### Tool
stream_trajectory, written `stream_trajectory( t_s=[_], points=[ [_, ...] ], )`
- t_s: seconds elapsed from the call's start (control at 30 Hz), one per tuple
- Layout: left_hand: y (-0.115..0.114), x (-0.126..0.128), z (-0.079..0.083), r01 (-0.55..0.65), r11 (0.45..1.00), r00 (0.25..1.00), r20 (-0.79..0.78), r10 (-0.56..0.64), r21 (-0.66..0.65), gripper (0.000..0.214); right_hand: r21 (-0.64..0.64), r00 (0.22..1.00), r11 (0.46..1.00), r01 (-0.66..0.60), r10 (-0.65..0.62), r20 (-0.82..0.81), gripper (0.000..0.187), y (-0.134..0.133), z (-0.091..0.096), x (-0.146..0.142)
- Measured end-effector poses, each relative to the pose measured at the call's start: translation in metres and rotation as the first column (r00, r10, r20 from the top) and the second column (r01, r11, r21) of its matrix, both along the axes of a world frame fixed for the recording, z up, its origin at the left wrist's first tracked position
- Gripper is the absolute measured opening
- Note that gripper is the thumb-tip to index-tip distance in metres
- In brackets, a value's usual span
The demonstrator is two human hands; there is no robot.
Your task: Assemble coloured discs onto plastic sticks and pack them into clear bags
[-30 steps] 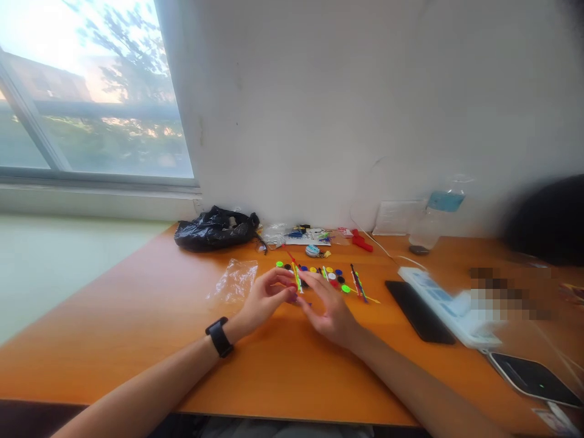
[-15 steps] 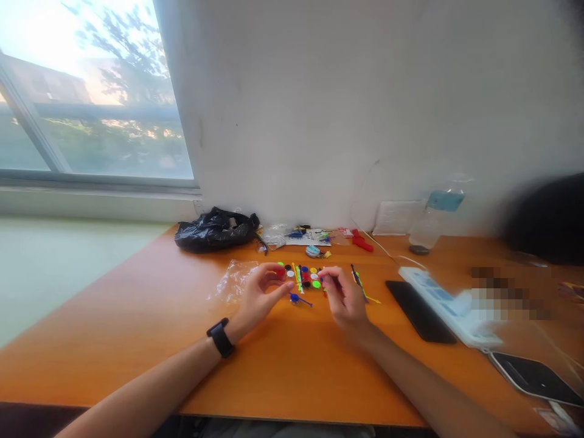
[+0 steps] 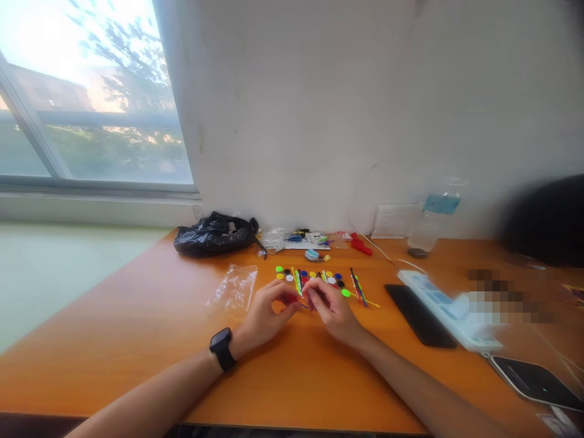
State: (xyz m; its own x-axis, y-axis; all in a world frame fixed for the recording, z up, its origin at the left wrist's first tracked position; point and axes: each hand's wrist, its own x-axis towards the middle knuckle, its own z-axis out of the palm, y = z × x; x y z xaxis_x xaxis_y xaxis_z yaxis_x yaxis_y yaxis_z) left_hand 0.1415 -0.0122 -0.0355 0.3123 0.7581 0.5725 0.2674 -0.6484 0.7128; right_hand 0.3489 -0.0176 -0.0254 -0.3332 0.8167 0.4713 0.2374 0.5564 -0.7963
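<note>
My left hand (image 3: 270,309) is closed in a pinch around a small red plastic piece, mostly hidden by the fingers. My right hand (image 3: 332,309) meets it fingertip to fingertip, pinching a thin red plastic stick (image 3: 300,298). Just below the fingertips, part of a blue stick (image 3: 304,306) shows on the table. Behind the hands lie small round discs in several colours, among them a white disc (image 3: 289,278) and a bright green disc (image 3: 345,293). Thin coloured sticks (image 3: 298,281) lie between the discs, and another group of sticks (image 3: 358,286) is to the right.
A clear plastic bag (image 3: 235,286) lies left of the discs. Behind are a black plastic bag (image 3: 214,236), a round tin-like item (image 3: 312,255) and a red object (image 3: 361,244). To the right are a dark phone-like slab (image 3: 420,316), a white power strip (image 3: 438,298) and a bottle (image 3: 424,228).
My hands have come together from apart, the right moving left and the left shifting slightly right and lower. The red disc seen in my left hand is now mostly covered by fingers.
</note>
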Motion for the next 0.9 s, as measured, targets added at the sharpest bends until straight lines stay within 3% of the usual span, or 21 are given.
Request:
stream_trajectory(
  t_s=[0.5,0.9],
  points=[
    [-0.0009,-0.0004,0.0005,0.001,1.0,1.0,0.002,-0.001,0.009,0.011,0.006,0.999,0.999,0.043,-0.043,0.016,0.027,-0.0002,0.0029,-0.0009],
    [0.0024,-0.0017,-0.0058,0.011,0.996,0.999,0.039,-0.008,-0.083,0.009,-0.003,0.999,1.0,0.029,-0.029,0.023,0.018,0.0001,0.0021,-0.0023]
  ],
)
